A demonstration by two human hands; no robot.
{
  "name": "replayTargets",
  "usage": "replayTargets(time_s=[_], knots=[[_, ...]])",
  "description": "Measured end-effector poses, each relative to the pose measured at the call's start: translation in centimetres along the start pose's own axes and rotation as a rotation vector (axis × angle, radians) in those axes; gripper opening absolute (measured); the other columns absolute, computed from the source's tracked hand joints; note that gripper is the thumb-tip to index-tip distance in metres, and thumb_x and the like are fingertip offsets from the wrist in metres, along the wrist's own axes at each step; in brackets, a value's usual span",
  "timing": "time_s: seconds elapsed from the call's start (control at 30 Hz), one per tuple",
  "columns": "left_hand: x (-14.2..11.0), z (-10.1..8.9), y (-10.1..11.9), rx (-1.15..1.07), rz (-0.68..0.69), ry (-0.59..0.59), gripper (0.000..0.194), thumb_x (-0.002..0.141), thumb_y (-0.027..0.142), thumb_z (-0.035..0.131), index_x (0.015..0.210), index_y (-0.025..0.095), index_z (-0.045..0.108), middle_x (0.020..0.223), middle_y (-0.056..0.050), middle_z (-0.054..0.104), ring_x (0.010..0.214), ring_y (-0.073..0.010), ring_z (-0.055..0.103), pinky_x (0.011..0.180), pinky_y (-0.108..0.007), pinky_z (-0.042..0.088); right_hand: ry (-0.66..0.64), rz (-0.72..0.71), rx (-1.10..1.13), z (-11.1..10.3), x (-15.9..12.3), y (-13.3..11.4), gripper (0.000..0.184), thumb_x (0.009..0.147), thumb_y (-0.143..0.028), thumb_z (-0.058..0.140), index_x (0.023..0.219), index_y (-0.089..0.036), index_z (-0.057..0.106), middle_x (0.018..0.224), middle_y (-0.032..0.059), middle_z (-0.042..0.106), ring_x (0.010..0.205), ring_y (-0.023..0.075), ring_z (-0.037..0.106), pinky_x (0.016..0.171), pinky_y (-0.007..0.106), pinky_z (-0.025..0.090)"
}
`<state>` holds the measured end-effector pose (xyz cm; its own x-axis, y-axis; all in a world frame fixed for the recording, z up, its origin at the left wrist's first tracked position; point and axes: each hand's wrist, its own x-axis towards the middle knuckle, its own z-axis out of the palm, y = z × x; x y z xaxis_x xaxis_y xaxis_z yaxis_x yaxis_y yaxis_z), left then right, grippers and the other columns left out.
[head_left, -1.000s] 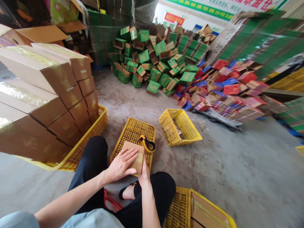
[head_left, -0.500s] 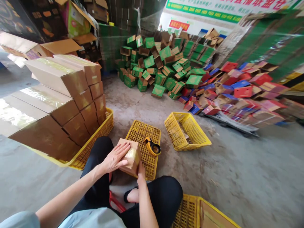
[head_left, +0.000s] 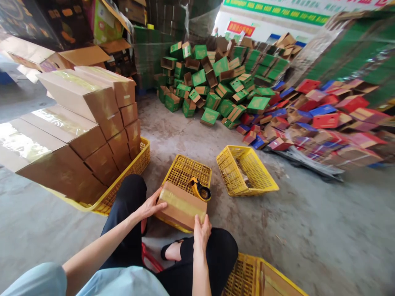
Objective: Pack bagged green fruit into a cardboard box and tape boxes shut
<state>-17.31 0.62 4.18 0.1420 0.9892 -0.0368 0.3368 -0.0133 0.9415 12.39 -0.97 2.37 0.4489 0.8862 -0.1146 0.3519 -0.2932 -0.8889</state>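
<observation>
I have the middle crate point(head_left: 175, 170) before me: the carton point(head_left: 182, 205) over its near end, the tape dispenser point(head_left: 195, 188) on its right side. Left of it, stacked boxes point(head_left: 103, 164) stand in a basket point(head_left: 143, 159); right, a second basket point(head_left: 228, 176); behind it (farther off), heaped boxes point(head_left: 210, 116).

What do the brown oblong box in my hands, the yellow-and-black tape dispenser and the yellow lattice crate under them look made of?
Brown box: likely matte cardboard by its papery faces, with glossy tape.
Tape dispenser: probably smooth plastic, from its even yellow.
Lattice crate: likely moulded plastic, given its regular holes.
</observation>
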Motion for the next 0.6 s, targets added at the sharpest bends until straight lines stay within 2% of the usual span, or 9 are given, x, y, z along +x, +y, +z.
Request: replayTargets(time_s=[0.1, 0.23, 0.37, 0.47, 0.6], knots=[[0.2, 1.9, -2.9, 0.039, -0.023, 0.002, 0.088, 0.094, 0.062, 0.06, 0.163, 0.017, 0.03, 0.159, -0.017, 0.048, 0.146, -0.0353, 0.047, 0.122, -0.056, 0.036, 0.11, 0.032, -0.216, 0.8, -1.5, 0.6, 0.095, 0.073, -0.082, 0.053, 0.134, -0.01, 0.067, 0.137, 0.0306, 0.061, 0.138, 0.0479, 0.048, 0.115, 0.062, 0.033], [-0.4, 3.1, -4.6, 0.236, 0.019, 0.041, 0.081, 0.1, 0.05, 0.051, 0.165, 0.012, 0.021, 0.165, -0.023, 0.034, 0.154, -0.0338, 0.035, 0.123, -0.054, 0.036, 0.036, -0.159, -0.299, 1.9, -3.3, 0.6, 0.082, 0.088, -0.075, 0.043, 0.136, -0.013, 0.067, 0.153, 0.0275, 0.049, 0.146, 0.0454, 0.039, 0.118, 0.061, 0.028], [-1.3, 3.7, -4.0, 0.497, 0.138, 0.101, 0.072, 0.106, 0.042, 0.039, 0.167, 0.015, 0.012, 0.171, -0.021, 0.021, 0.157, -0.0311, 0.026, 0.121, -0.051, 0.041, -0.013, -0.246, -0.344, 1.7, -4.3, -0.3, 0.074, 0.093, -0.068, 0.044, 0.141, -0.016, 0.065, 0.162, 0.0208, 0.041, 0.155, 0.042, 0.024, 0.124, 0.063, 0.013], [-1.6, 4.2, -3.1, 0.625, 0.246, 0.117, 0.067, 0.107, 0.042, 0.037, 0.166, 0.016, 0.017, 0.168, -0.021, 0.028, 0.157, -0.033, 0.026, 0.12, -0.055, 0.04, -0.046, -0.28, -0.352, 1.8, -4.7, -0.8, 0.07, 0.095, -0.063, 0.046, 0.144, -0.015, 0.062, 0.16, 0.0207, 0.045, 0.155, 0.0411, 0.025, 0.125, 0.064, 0.007], [-1.4, 4.5, -2.0, 0.703, 0.262, 0.094, 0.063, 0.106, 0.049, 0.039, 0.159, 0.015, 0.035, 0.159, -0.022, 0.044, 0.152, -0.0355, 0.037, 0.118, -0.06, 0.039, -0.078, -0.327, -0.419, 2.7, -5.1, -1.4, 0.066, 0.098, -0.057, 0.045, 0.142, -0.012, 0.063, 0.157, 0.0232, 0.048, 0.149, 0.0428, 0.036, 0.124, 0.063, 0.012]])
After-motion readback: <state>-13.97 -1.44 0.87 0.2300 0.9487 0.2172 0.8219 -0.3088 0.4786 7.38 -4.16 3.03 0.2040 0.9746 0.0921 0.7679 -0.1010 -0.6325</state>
